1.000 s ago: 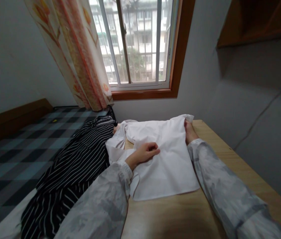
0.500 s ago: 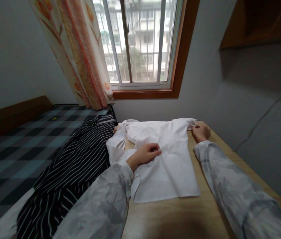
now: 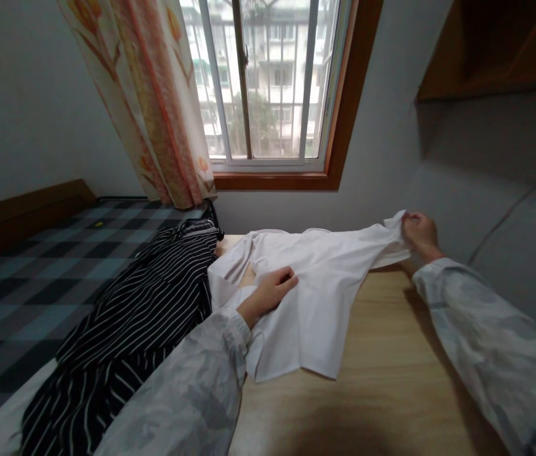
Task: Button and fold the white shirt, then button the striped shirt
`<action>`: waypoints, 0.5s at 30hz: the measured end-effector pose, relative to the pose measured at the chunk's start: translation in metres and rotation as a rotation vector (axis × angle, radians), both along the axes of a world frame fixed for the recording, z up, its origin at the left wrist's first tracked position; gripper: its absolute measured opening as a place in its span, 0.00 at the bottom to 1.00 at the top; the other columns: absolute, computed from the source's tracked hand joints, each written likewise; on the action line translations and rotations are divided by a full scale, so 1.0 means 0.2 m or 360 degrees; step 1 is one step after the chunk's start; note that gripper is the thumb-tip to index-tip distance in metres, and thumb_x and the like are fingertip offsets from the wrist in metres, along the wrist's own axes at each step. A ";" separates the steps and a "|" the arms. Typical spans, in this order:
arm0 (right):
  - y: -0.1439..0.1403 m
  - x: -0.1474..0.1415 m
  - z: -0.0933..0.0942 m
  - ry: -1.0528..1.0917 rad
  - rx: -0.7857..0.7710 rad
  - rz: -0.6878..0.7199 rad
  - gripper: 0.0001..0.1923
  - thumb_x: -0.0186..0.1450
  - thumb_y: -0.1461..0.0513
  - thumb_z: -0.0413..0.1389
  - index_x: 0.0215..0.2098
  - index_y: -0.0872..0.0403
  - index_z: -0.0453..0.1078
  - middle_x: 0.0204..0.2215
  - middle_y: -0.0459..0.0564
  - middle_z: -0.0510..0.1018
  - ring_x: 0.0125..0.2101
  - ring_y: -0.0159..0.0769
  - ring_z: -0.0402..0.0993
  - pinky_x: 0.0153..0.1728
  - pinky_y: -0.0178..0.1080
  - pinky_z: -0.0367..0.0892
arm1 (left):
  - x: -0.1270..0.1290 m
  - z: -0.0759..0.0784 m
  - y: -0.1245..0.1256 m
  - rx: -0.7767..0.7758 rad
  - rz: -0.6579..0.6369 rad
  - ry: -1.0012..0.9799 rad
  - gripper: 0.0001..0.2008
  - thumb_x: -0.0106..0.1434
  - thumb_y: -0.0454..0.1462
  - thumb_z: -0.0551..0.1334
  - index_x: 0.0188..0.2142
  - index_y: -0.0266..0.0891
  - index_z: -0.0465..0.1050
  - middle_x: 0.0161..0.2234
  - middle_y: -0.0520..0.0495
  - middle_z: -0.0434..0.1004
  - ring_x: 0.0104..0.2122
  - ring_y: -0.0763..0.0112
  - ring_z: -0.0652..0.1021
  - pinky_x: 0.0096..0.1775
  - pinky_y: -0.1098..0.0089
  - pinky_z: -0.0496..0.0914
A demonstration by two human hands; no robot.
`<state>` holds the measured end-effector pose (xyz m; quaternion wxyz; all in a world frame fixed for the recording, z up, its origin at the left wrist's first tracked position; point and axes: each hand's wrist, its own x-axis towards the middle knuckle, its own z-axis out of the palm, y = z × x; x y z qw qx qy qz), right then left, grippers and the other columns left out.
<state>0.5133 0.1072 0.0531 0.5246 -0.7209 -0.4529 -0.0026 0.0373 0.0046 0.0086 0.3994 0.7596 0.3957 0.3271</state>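
Lying crosswise on the table (image 3: 381,354), white shirt (image 3: 315,278): left hand (image 3: 270,292) pressing flat, right hand (image 3: 419,234) pinching its raised sleeve end

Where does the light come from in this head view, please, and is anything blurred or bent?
Head view: daylight enters through the window, leaving the walls dim; the white shirt stands out brightly; a soft shadow lies on the table near the bottom edge; the window frame leans from lens distortion; the right hand is slightly soft.

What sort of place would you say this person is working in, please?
Most likely a bedroom in a home: a bed with a checked cover sits beside the wooden table, a floral curtain hangs at the window, and clothes lie about.
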 end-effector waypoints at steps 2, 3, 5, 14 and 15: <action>-0.06 0.06 0.08 -0.0426 -0.0281 0.0022 0.15 0.63 0.51 0.69 0.32 0.52 0.74 0.36 0.61 0.82 0.41 0.50 0.75 0.46 0.47 0.64 | 0.00 0.01 -0.01 0.0009 -0.0005 0.0008 0.18 0.71 0.52 0.60 0.33 0.41 0.67 0.30 0.54 0.67 0.34 0.68 0.68 0.38 0.69 0.63; -0.09 0.09 0.13 -0.0669 -0.0418 0.0055 0.16 0.62 0.51 0.71 0.32 0.52 0.73 0.38 0.62 0.82 0.43 0.50 0.74 0.46 0.47 0.62 | 0.00 0.02 -0.01 0.0012 -0.0005 0.0012 0.18 0.71 0.52 0.60 0.33 0.41 0.67 0.30 0.54 0.67 0.34 0.68 0.68 0.39 0.69 0.63; -0.13 0.18 0.22 -0.1136 -0.0542 0.0137 0.14 0.65 0.54 0.70 0.34 0.51 0.72 0.42 0.64 0.82 0.45 0.50 0.73 0.47 0.47 0.60 | 0.00 0.02 -0.01 0.0014 -0.0009 0.0015 0.18 0.71 0.51 0.60 0.33 0.41 0.68 0.30 0.54 0.68 0.34 0.68 0.69 0.39 0.69 0.63; -0.21 0.26 0.26 -0.1478 -0.0352 0.0179 0.07 0.66 0.62 0.68 0.38 0.52 0.75 0.46 0.63 0.81 0.50 0.49 0.72 0.54 0.50 0.62 | 0.01 0.01 0.00 -0.0003 -0.0049 -0.0006 0.18 0.71 0.51 0.60 0.33 0.40 0.69 0.31 0.54 0.68 0.34 0.69 0.69 0.38 0.69 0.64; -0.22 0.21 0.22 -0.1464 -0.0445 0.0187 0.09 0.65 0.60 0.70 0.37 0.52 0.75 0.44 0.62 0.81 0.47 0.49 0.73 0.51 0.49 0.63 | 0.00 0.01 0.00 0.0009 -0.0054 0.0003 0.18 0.71 0.51 0.60 0.33 0.40 0.69 0.31 0.54 0.68 0.34 0.69 0.69 0.39 0.69 0.64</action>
